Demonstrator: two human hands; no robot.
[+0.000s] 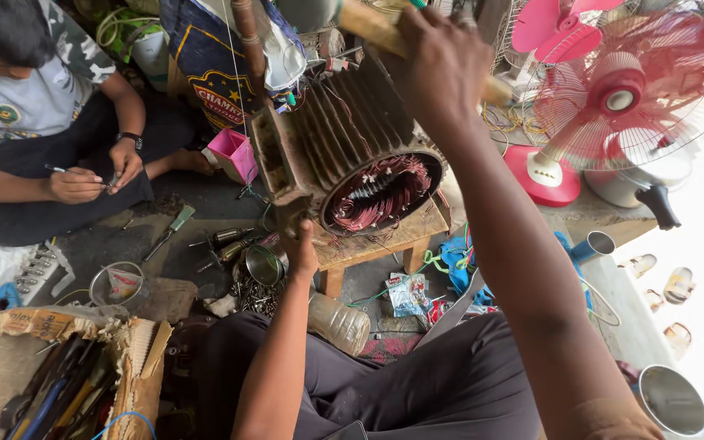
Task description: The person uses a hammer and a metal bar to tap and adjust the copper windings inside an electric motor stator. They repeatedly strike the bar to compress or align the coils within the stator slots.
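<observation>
My left hand (pixel 301 254) grips the front edge of the motor (pixel 352 155), which lies on its side on the stool (pixel 385 236). My right hand (pixel 442 61) is closed around a wooden handle (pixel 372 26), raised above it. The copper windings (pixel 380 191) still sit inside, not yet out.

Rust-brown ribbed motor housing (pixel 344 130) with coppery-red windings (pixel 385 191); at three o'clock a pink fan (pixel 621 90) behind white wire mesh; at nine o'clock a pink box (pixel 235 153), camouflage-patterned sleeve (pixel 75 45).
</observation>
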